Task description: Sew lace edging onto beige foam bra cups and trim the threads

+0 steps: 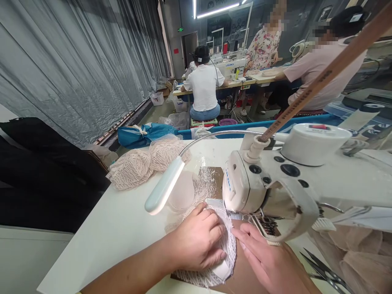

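A white lace-covered piece shaped like a bra cup (230, 247) lies under the head of a white JUKI sewing machine (243, 183). My left hand (199, 239) rests on top of it, fingers spread and bent, pressing the lace down. At the piece's right edge, just in front of the needle area, my right hand (260, 253) touches with its fingertips, the fingers stretched out. The needle itself is hidden behind the machine head. Behind my left hand sits a pale, smooth cup (182, 192) with lace along its side.
Bundled lace pieces (131, 169) lie at the table's back left. A lamp (165, 185) on a bent metal neck hangs over the left side. Open scissors (326, 271) and sheer beige fabric (364, 253) are at the right. Other people sit at machines beyond.
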The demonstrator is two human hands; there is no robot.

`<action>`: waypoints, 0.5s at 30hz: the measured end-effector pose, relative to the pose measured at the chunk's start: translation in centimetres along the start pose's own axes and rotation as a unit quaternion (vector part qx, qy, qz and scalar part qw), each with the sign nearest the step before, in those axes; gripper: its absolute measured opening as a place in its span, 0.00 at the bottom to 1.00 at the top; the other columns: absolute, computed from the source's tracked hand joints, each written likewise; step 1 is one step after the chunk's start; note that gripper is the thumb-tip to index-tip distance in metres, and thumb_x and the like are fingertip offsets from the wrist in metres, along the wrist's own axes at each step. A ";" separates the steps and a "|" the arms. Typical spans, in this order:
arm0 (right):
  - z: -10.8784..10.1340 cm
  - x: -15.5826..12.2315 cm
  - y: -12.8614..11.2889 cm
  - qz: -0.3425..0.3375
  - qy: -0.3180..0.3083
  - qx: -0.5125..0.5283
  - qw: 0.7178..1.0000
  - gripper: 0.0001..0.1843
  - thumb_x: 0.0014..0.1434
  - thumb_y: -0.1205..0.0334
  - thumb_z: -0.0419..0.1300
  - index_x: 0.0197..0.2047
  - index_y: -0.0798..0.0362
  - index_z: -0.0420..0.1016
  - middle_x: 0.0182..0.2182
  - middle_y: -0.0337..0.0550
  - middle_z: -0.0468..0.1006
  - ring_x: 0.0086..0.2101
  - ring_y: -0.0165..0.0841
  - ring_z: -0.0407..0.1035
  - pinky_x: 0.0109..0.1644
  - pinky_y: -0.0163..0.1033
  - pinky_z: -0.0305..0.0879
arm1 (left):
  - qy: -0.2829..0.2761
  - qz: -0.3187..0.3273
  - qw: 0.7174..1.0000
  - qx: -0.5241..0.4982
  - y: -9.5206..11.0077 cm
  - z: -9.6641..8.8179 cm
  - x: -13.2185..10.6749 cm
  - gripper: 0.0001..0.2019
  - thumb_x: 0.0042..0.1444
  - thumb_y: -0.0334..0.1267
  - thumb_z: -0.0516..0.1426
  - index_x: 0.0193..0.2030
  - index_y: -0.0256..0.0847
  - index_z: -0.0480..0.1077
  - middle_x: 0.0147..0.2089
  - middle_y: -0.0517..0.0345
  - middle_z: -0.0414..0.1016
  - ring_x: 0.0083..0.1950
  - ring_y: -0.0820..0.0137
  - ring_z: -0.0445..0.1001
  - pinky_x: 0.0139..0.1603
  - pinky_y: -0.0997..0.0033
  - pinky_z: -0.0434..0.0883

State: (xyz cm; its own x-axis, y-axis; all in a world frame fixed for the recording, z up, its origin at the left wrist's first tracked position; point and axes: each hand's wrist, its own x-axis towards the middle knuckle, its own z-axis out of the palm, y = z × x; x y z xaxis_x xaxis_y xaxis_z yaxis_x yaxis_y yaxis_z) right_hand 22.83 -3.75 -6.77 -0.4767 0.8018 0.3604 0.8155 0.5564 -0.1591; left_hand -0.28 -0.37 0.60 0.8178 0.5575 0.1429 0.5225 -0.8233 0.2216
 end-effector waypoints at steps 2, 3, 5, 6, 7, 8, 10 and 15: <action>-0.1 0.1 -0.1 0.004 -0.010 -0.001 1.000 0.23 0.63 0.67 0.45 0.53 0.46 0.75 0.42 0.52 0.78 0.38 0.37 0.75 0.38 0.39 0.72 | -0.005 -0.003 1.000 -0.001 0.0 -0.1 0.0 0.19 0.61 0.48 0.52 0.51 0.34 0.68 0.42 0.48 0.70 0.44 0.61 0.67 0.59 0.53 0.59; -0.2 0.1 -0.2 0.006 -0.013 0.001 1.000 0.23 0.63 0.67 0.45 0.52 0.46 0.76 0.43 0.52 0.78 0.38 0.36 0.75 0.38 0.38 0.72 | -0.007 -0.005 1.000 -0.001 0.0 -0.2 0.0 0.19 0.61 0.48 0.52 0.51 0.34 0.68 0.42 0.48 0.70 0.44 0.61 0.67 0.59 0.53 0.59; -0.4 0.3 -0.3 0.006 -0.014 0.012 1.000 0.23 0.62 0.68 0.45 0.52 0.46 0.76 0.43 0.51 0.78 0.36 0.36 0.75 0.36 0.37 0.72 | -0.008 -0.008 1.000 -0.005 0.0 -0.2 0.0 0.19 0.61 0.48 0.52 0.51 0.34 0.68 0.42 0.47 0.71 0.44 0.60 0.67 0.58 0.53 0.60; -0.6 0.4 -0.4 0.007 -0.014 0.017 1.000 0.23 0.62 0.68 0.45 0.51 0.47 0.76 0.42 0.51 0.78 0.35 0.36 0.75 0.36 0.37 0.72 | -0.007 -0.008 1.000 -0.007 -0.1 -0.1 0.0 0.19 0.61 0.48 0.52 0.51 0.34 0.68 0.43 0.47 0.71 0.45 0.60 0.67 0.58 0.53 0.60; -0.7 0.5 -0.4 0.009 -0.013 0.019 1.000 0.23 0.63 0.68 0.44 0.51 0.47 0.77 0.41 0.51 0.78 0.34 0.35 0.75 0.35 0.37 0.72 | -0.006 -0.008 1.000 -0.009 -0.1 -0.1 0.1 0.19 0.61 0.48 0.52 0.51 0.34 0.68 0.43 0.47 0.71 0.45 0.60 0.67 0.58 0.53 0.60; -0.9 0.6 -0.5 0.008 -0.011 0.020 1.000 0.24 0.63 0.69 0.44 0.52 0.47 0.77 0.39 0.51 0.79 0.34 0.35 0.75 0.35 0.36 0.71 | -0.003 -0.009 1.000 -0.010 -0.1 0.0 0.1 0.19 0.61 0.47 0.52 0.51 0.34 0.68 0.44 0.47 0.71 0.45 0.60 0.67 0.59 0.53 0.60; -1.3 1.0 -0.6 -0.001 -0.011 0.015 1.000 0.24 0.63 0.69 0.45 0.52 0.46 0.76 0.38 0.49 0.79 0.33 0.34 0.74 0.35 0.35 0.71 | 0.001 -0.012 1.000 -0.010 -0.3 0.0 0.1 0.19 0.61 0.46 0.53 0.52 0.34 0.68 0.45 0.47 0.71 0.46 0.60 0.67 0.61 0.53 0.58; -2.0 1.9 -1.1 0.013 0.004 -0.031 0.999 0.23 0.63 0.69 0.44 0.51 0.46 0.77 0.32 0.46 0.79 0.34 0.35 0.75 0.38 0.37 0.71 | 0.003 -0.020 1.000 0.010 -0.8 0.1 0.2 0.19 0.61 0.45 0.52 0.51 0.34 0.68 0.42 0.48 0.70 0.45 0.60 0.67 0.61 0.52 0.58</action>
State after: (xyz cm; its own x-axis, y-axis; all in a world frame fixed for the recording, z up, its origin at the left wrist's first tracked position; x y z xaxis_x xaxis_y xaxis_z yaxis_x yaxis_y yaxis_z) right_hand 21.70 -3.23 -4.12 -0.4530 0.8139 0.3639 0.8463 0.5209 -0.1114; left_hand -0.47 0.37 0.36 0.7952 0.5900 0.1401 0.5587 -0.8026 0.2088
